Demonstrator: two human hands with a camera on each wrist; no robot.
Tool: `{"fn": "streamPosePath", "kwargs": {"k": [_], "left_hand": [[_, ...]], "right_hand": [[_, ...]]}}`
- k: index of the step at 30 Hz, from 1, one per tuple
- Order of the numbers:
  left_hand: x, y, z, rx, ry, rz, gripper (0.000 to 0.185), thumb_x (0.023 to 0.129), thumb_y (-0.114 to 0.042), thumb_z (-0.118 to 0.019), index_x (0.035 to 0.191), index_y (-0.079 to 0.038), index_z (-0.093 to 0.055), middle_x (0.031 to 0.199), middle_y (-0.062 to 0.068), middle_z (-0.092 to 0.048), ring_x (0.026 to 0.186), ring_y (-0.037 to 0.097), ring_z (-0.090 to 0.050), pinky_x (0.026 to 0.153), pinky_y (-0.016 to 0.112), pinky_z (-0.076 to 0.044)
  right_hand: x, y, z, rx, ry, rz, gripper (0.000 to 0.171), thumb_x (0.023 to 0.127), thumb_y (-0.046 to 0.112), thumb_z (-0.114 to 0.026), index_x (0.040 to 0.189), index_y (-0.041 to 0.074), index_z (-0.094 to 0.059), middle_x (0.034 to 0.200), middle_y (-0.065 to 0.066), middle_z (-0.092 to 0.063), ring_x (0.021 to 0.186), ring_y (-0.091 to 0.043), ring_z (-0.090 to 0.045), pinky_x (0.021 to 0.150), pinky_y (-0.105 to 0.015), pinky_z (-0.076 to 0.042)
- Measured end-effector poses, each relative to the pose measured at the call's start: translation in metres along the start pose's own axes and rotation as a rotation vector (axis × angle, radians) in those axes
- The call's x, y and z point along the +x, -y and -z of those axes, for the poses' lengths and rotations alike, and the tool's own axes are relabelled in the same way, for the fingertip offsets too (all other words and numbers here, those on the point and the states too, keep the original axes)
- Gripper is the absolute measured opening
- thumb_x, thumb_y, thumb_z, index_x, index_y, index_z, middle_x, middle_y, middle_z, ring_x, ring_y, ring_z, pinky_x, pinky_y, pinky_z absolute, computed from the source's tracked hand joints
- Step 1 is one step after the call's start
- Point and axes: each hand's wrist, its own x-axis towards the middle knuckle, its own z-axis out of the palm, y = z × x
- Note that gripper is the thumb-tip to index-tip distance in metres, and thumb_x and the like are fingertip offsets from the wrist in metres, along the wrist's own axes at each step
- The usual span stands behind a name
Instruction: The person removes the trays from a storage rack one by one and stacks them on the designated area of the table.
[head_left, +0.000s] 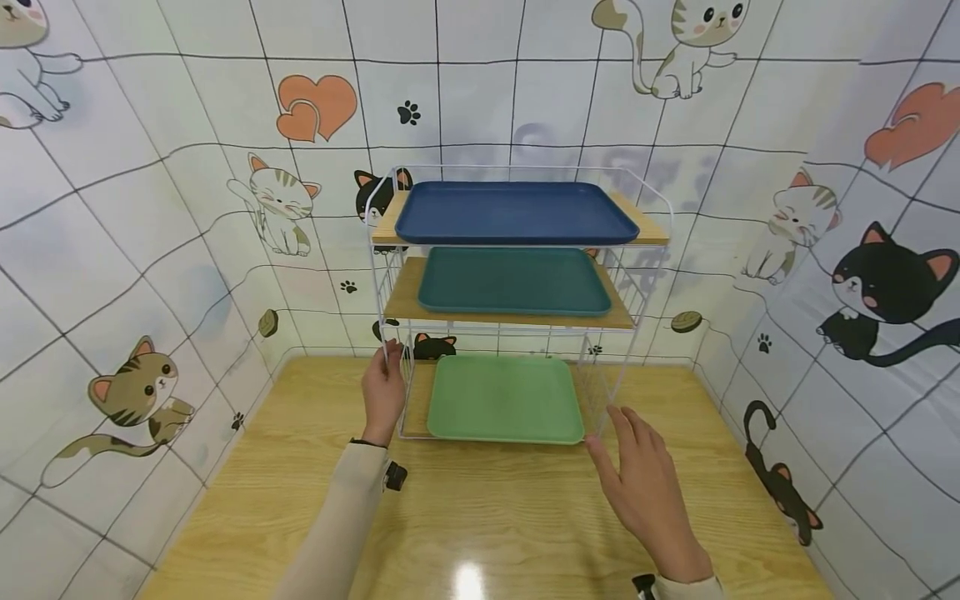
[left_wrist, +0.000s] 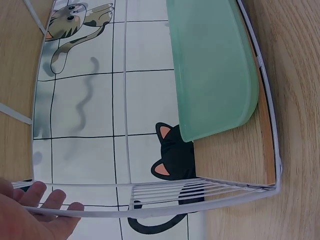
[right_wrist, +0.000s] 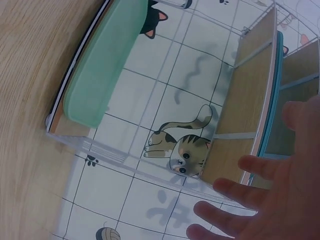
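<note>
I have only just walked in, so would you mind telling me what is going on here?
Someone's left hand grips the left side of a three-tier wire rack that stands on a wooden table. The right hand is open by the rack's right side; whether it touches is hard to tell. Each tier bears one tray: a dark blue tray on top, a teal tray in the middle, a light green tray at the bottom.

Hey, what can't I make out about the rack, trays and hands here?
Head: the middle of the bottom board, hidden by the green tray.
Left wrist: part of the left hand, cut by the lower-left corner.
Right wrist: whether the right hand touches the rack; its fingers overlap it.
</note>
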Motion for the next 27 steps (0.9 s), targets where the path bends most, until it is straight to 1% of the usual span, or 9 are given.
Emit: {"fn": "streamPosePath", "kwargs": {"k": [4,8,11,15,20,24,27], "left_hand": [[0.001,0.002,0.0,0.017,-0.004,-0.011,0.032,0.111,-0.008,-0.042,0.134,0.006,-0.06,0.131,0.025,-0.066,0.128,0.038,-0.061,0.11,0.05,-0.047],[0.0,0.004,0.0,0.02,-0.009,-0.022,0.032,0.111,-0.008,-0.041,0.133,0.004,-0.06,0.13,0.024,-0.067,0.128,0.038,-0.061,0.11,0.052,-0.046],[0.0,0.004,-0.001,0.027,-0.015,-0.027,0.03,0.111,-0.008,-0.041,0.13,0.005,-0.061,0.126,0.025,-0.069,0.125,0.04,-0.062,0.108,0.055,-0.047],[-0.001,0.003,-0.001,0.044,-0.014,-0.022,0.03,0.111,-0.01,-0.041,0.125,0.006,-0.062,0.119,0.025,-0.071,0.122,0.042,-0.063,0.106,0.057,-0.046],[-0.001,0.004,-0.001,0.05,-0.009,-0.004,0.029,0.111,-0.01,-0.04,0.125,0.004,-0.062,0.117,0.025,-0.072,0.122,0.041,-0.063,0.105,0.057,-0.047],[-0.001,0.004,-0.001,0.053,-0.009,-0.003,0.029,0.111,-0.008,-0.04,0.124,0.006,-0.062,0.116,0.025,-0.072,0.121,0.042,-0.064,0.103,0.057,-0.048],[-0.002,0.005,-0.002,0.064,-0.011,-0.006,0.028,0.111,-0.007,-0.04,0.122,0.007,-0.062,0.114,0.025,-0.073,0.12,0.042,-0.064,0.101,0.057,-0.048]], "right_hand": [[0.001,0.0,0.002,-0.047,-0.033,0.034,0.063,0.107,0.043,-0.052,0.152,-0.001,-0.043,0.152,-0.031,-0.042,0.135,-0.056,-0.041,0.104,-0.074,-0.035],[0.004,0.001,0.006,-0.091,-0.044,0.072,0.062,0.106,0.042,-0.055,0.15,-0.001,-0.046,0.15,-0.03,-0.045,0.133,-0.055,-0.044,0.103,-0.073,-0.037],[0.009,0.003,0.015,-0.073,-0.033,0.073,0.061,0.107,0.042,-0.053,0.149,-0.002,-0.046,0.149,-0.03,-0.046,0.132,-0.056,-0.044,0.103,-0.072,-0.038],[0.022,0.008,0.035,0.007,-0.016,0.028,0.065,0.108,0.047,-0.046,0.151,-0.002,-0.042,0.15,-0.03,-0.044,0.133,-0.055,-0.042,0.105,-0.071,-0.036],[0.044,0.019,0.065,0.07,-0.052,0.018,0.066,0.109,0.047,-0.044,0.153,-0.001,-0.04,0.149,-0.031,-0.044,0.133,-0.053,-0.044,0.101,-0.072,-0.039],[0.062,0.031,0.088,0.095,-0.129,0.047,0.062,0.109,0.045,-0.045,0.151,-0.001,-0.043,0.145,-0.027,-0.05,0.128,-0.049,-0.051,0.095,-0.07,-0.043],[0.078,0.039,0.103,0.103,-0.198,0.082,0.057,0.109,0.041,-0.047,0.147,-0.002,-0.048,0.139,-0.025,-0.056,0.121,-0.045,-0.057,0.091,-0.065,-0.048]]}}
